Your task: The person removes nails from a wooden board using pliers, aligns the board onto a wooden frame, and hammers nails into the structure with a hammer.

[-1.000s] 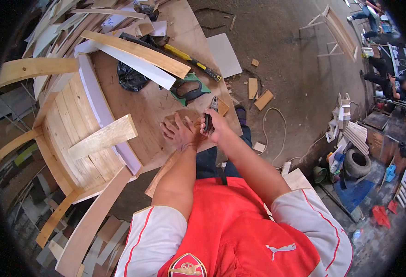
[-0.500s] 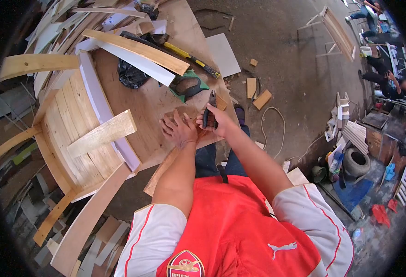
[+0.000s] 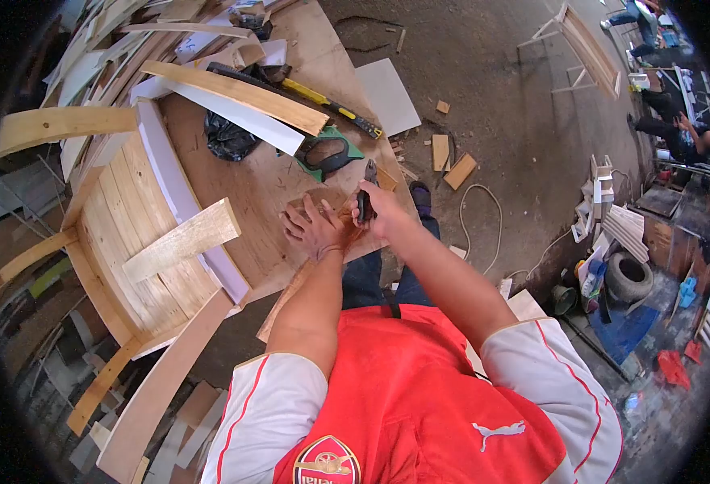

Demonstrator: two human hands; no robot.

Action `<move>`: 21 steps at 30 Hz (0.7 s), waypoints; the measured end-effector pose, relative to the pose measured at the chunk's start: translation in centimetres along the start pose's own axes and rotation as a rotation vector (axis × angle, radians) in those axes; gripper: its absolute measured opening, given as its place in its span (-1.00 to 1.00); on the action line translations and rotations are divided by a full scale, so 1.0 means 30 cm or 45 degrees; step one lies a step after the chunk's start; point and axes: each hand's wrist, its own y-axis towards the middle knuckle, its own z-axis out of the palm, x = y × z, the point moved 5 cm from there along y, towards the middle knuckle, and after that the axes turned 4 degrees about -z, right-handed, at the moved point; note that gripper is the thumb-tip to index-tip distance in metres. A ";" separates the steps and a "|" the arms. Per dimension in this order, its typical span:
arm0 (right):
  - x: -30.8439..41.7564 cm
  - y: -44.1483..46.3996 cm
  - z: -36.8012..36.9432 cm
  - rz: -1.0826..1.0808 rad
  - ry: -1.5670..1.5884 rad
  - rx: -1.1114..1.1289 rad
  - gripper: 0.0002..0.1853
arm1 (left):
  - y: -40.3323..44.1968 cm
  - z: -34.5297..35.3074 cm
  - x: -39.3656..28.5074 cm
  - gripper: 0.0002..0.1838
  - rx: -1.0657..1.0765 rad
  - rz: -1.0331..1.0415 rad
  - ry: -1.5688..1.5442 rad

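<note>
My right hand (image 3: 379, 211) is wrapped round a pair of pliers (image 3: 371, 173) with dark handles, the metal jaws pointing away from me. Beside it, my left hand (image 3: 318, 229) lies flat with fingers spread on a brown wooden piece at the near edge of the workbench (image 3: 278, 194). The wooden piece is partly hidden under that hand and forearm. Just beyond my hands is a green-handled handsaw (image 3: 328, 155), partly covered by a wooden strip (image 3: 242, 98) and a white strip. A yellow-and-black tool handle (image 3: 331, 106) lies past it.
At the left stands a wooden frame with slatted boards (image 3: 121, 230) and curved legs, a loose plank (image 3: 181, 240) across it. A black plastic bag (image 3: 230, 135) sits on the bench. Wood offcuts (image 3: 460, 172) and a cord (image 3: 496, 222) lie on the floor. People are at the far right.
The plier handles, spread apart before, now look squeezed together in my right hand. My left hand stays in nearly the same place.
</note>
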 end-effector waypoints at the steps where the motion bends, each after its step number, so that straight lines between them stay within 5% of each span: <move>1: 0.009 -0.012 0.008 0.035 0.005 -0.024 -0.69 | -0.001 0.002 0.003 -0.43 0.013 0.003 -0.007; 10: 0.048 -0.033 -0.081 0.023 -0.519 0.179 -0.55 | -0.005 -0.012 0.001 -0.42 0.044 -0.016 -0.056; 16: 0.049 -0.064 -0.078 0.127 -0.462 0.220 -0.43 | -0.006 -0.018 -0.004 -0.42 0.013 -0.018 -0.075; 21: 0.043 -0.058 -0.074 -0.109 -0.602 0.166 -0.63 | -0.009 -0.018 -0.007 -0.42 0.015 -0.021 -0.066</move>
